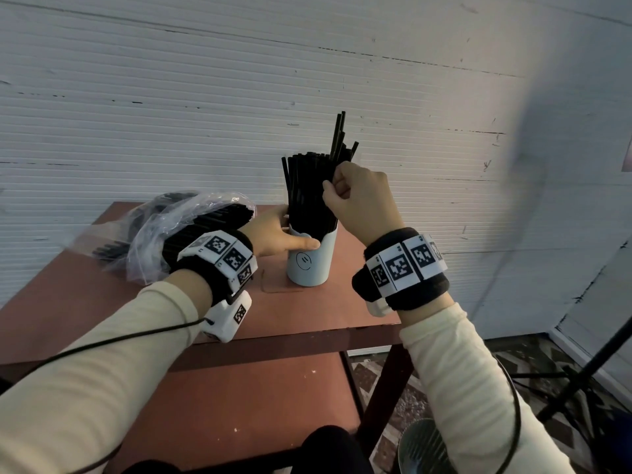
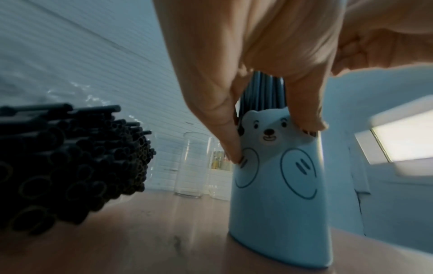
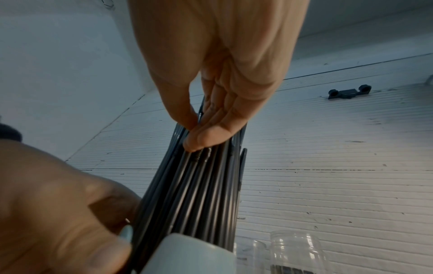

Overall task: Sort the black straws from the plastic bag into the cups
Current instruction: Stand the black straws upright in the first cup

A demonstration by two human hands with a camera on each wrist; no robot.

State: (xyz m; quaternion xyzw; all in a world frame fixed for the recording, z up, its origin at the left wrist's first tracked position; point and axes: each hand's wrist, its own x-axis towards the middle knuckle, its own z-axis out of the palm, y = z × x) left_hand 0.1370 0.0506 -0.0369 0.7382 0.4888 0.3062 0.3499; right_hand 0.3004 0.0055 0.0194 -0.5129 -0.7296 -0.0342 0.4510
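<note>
Left hand grips cup | right fingers pinch straws

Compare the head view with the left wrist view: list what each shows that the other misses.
Head only: the right hand pinching straws that stand in the cup, both wristbands, the whole bag.

Left wrist only: the cup's bear face, clear glass jars behind it, the open ends of the bagged straws.

Both: the left hand gripping the cup near its rim, and the table.
</note>
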